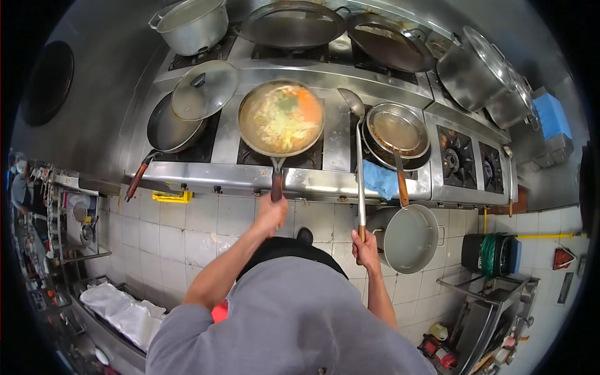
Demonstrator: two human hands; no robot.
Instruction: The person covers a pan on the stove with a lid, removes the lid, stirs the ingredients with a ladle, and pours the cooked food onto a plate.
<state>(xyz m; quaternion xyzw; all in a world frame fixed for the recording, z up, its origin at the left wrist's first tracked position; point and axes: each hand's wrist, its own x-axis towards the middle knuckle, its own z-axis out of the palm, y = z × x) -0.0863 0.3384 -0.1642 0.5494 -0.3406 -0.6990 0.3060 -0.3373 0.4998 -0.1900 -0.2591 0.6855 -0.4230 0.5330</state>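
Note:
My left hand (270, 214) is wrapped round the dark handle of a frying pan (250, 139) over the middle front burner. Pale shredded vegetables (285, 125), with an orange patch and a green patch, lie in the pan. In my right hand (365, 250) is the wooden grip of a long-handled ladle (352, 102); its bowl is up between the frying pan and the pans to its right. Those pans, a smaller one (397, 130) set over another, have a wooden handle pointing toward me. A blue cloth (380, 180) lies at the stove's front edge beside the ladle's shaft.
A dark pan (164, 134) with a tilted glass lid (205, 90) stands at left, its handle jutting past the stove edge. Wide pans (294, 28) and pots (194, 28) line the back. A large pot (410, 240) is below the edge, near my right hand.

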